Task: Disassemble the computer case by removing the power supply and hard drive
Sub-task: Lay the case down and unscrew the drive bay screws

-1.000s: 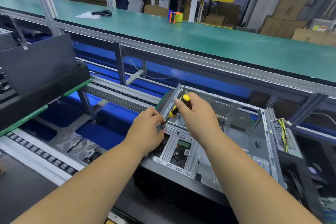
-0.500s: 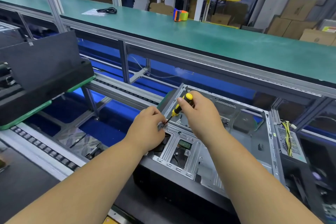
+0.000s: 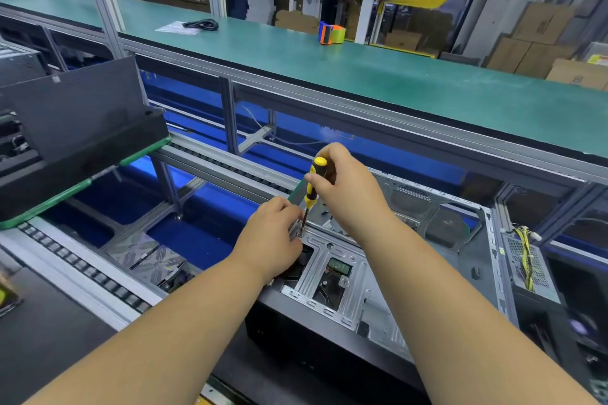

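A: What is differing from a second ago?
B: The screwdriver (image 3: pixel 312 189) is now standing nearly upright; earlier it was slanting. The right hand (image 3: pixel 345 189) is gripping its yellow-and-black handle.
A: And the computer case (image 3: pixel 388 276)?
B: It is lying open on its side on the conveyor line (image 3: pixel 82 268), its grey metal frame showing. The left hand (image 3: pixel 268 242) is pinching the drive bracket (image 3: pixel 324 268) beside the tip. The power supply (image 3: pixel 526 265) is sitting at the right end.

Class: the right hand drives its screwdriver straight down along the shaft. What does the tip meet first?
Probably a screw in the drive bracket, beside the left hand; the right hand grips the screwdriver. The tip's contact is unclear.
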`<state>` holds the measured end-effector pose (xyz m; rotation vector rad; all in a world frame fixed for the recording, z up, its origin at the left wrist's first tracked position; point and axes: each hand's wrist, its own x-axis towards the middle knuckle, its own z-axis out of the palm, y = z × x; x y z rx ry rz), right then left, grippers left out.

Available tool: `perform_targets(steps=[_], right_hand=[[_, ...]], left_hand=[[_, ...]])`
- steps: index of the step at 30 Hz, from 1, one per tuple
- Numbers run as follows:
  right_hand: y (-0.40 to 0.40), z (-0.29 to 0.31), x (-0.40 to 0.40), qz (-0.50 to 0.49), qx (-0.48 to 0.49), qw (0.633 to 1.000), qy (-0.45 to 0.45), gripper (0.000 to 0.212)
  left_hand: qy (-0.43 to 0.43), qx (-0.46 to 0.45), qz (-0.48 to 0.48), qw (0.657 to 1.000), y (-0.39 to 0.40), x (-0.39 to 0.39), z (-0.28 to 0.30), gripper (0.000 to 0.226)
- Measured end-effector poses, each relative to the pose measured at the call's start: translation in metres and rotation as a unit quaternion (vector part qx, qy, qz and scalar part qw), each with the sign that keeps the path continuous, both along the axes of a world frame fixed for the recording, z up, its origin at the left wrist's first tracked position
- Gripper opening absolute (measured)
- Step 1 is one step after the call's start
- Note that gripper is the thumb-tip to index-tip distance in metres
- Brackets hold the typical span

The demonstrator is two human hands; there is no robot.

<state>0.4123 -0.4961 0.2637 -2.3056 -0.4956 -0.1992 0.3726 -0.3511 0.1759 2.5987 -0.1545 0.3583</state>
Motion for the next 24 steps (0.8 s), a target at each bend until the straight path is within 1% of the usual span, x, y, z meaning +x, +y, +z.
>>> perform_targets(steps=[4, 9, 11, 13, 17, 20, 24], right_hand=[[0.002, -0.007, 0.000, 0.021, -0.013, 0.999, -0.044, 0.015], [0.002, -0.012, 0.003, 0.016, -0.027, 0.997, -0.077, 0.019], [0.004, -0.013, 0.003, 0.011, -0.033, 0.995, -0.092, 0.019], [0.006, -0.014, 0.003, 0.007, -0.027, 0.994, -0.105, 0.024], [0.008, -0.016, 0.002, -0.017, 0.021, 0.994, -0.105, 0.029], [0.008, -0.015, -0.001, -0.004, 0.042, 0.993, -0.107, 0.034], [0.005, -0.013, -0.001, 0.012, 0.077, 0.994, -0.070, 0.037]], left_hand=[[-0.006, 0.000, -0.002, 1.000, 0.000, 0.001, -0.001, 0.031], [-0.009, -0.005, -0.006, 1.000, -0.001, 0.003, -0.003, 0.027], [-0.009, -0.007, -0.007, 1.000, 0.000, 0.003, -0.004, 0.028], [-0.005, -0.009, -0.006, 1.000, 0.000, 0.004, -0.004, 0.030], [-0.005, -0.009, -0.005, 1.000, 0.000, 0.004, -0.005, 0.028], [-0.006, -0.008, -0.007, 1.000, 0.000, 0.006, -0.006, 0.026], [-0.005, -0.006, -0.006, 1.000, 0.000, 0.006, -0.007, 0.024]])
